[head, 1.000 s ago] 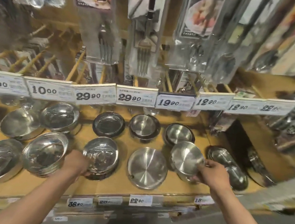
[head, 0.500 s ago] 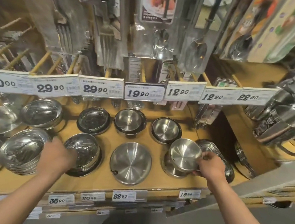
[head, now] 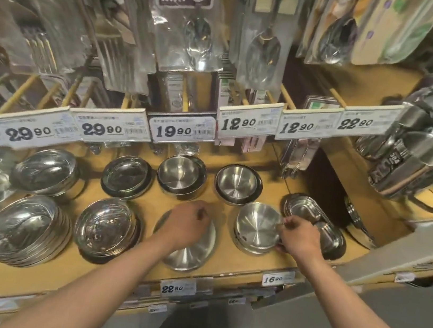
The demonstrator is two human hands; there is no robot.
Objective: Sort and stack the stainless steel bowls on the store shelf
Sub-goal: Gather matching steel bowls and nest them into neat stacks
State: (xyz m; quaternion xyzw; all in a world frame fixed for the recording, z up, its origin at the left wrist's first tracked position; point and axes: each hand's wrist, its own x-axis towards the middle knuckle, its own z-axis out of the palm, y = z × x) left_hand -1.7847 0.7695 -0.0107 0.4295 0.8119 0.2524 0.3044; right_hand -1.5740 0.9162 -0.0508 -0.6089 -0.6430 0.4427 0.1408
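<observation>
Two bare arms reach over the long wooden store shelf (head: 222, 269). Centre frame, the left hand (head: 187, 222) sits curled over a flat round steel plate (head: 191, 255); whether it grips, I cannot tell. Right of centre, the right hand (head: 298, 238) pinches the rim of a small shiny steel bowl (head: 256, 226), nested on its stack.

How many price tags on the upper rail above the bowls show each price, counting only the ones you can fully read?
29.90 tags: 2
19.90 tag: 1
12.90 tags: 2
22.90 tag: 1
Total: 6
The tag cut off at the left edge is not counted.
</observation>
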